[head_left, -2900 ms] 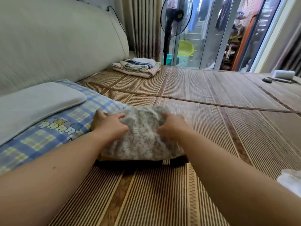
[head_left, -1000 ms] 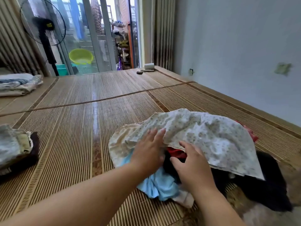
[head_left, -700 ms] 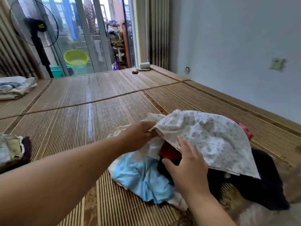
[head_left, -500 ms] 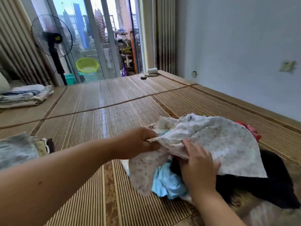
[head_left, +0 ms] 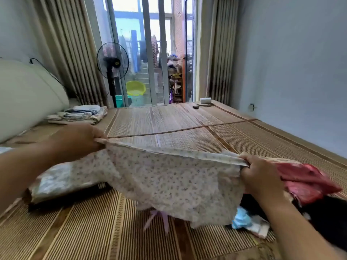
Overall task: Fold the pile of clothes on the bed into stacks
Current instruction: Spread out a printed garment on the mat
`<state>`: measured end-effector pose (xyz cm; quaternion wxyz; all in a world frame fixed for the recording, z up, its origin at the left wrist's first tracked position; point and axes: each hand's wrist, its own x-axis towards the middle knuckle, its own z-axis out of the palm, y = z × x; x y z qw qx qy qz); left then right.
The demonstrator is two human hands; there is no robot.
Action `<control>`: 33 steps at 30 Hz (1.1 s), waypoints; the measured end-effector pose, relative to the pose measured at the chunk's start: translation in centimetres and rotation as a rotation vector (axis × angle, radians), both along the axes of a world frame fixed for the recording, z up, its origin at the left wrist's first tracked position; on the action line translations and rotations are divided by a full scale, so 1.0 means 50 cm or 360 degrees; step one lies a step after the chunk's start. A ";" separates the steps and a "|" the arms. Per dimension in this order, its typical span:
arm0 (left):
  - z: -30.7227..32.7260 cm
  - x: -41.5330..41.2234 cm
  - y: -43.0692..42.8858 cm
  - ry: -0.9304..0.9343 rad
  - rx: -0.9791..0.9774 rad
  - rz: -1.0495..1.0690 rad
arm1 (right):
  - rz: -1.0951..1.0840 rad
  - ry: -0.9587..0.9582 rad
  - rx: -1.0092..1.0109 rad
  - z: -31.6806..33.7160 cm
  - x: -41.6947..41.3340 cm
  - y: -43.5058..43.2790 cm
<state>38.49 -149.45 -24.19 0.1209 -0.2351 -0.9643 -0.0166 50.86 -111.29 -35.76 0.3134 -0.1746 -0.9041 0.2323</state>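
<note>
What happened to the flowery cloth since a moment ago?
The floral garment came up off the pile; the left hand and right hand now pinch its top edge, stretching it wide. The red garment and blue cloth stayed on the bamboo mat.

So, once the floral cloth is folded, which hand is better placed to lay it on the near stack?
Probably left: the left hand grips the cloth close to the near stack, while the right hand is over the pile.
</note>
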 end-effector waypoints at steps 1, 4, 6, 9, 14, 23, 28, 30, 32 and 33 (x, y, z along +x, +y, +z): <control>0.012 0.002 -0.034 0.0035 0.0106 0.0004 | 0.0040 -0.0040 0.0054 0.028 -0.011 -0.018; 0.035 0.008 -0.118 0.0159 0.0319 0.0088 | 0.0131 -0.0036 0.0109 0.118 -0.051 -0.059; 0.047 0.012 -0.165 0.0175 0.0460 0.0150 | 0.0250 0.0002 0.0039 0.168 -0.080 -0.084; 0.050 0.019 -0.228 0.0150 0.0474 0.0231 | 0.0508 0.0071 -0.0126 0.217 -0.115 -0.134; 0.065 0.030 -0.327 0.0155 0.0526 0.0442 | 0.0905 -0.0322 0.0388 0.245 -0.123 -0.171; 0.029 0.013 -0.406 0.0103 0.0712 0.0638 | 0.0655 -0.0108 0.0308 0.234 -0.223 -0.184; -0.001 -0.036 -0.404 0.0184 0.0947 0.0693 | 0.0597 0.0126 -0.0039 0.232 -0.273 -0.201; 0.006 -0.050 -0.397 0.0310 0.1079 0.0667 | 0.0641 0.0354 -0.0295 0.241 -0.281 -0.212; 0.018 -0.055 -0.392 0.0445 0.1209 0.0604 | 0.0650 0.0515 -0.0407 0.248 -0.288 -0.215; 0.026 -0.054 -0.392 0.0486 0.1285 0.0559 | 0.0649 0.0565 -0.0427 0.250 -0.291 -0.212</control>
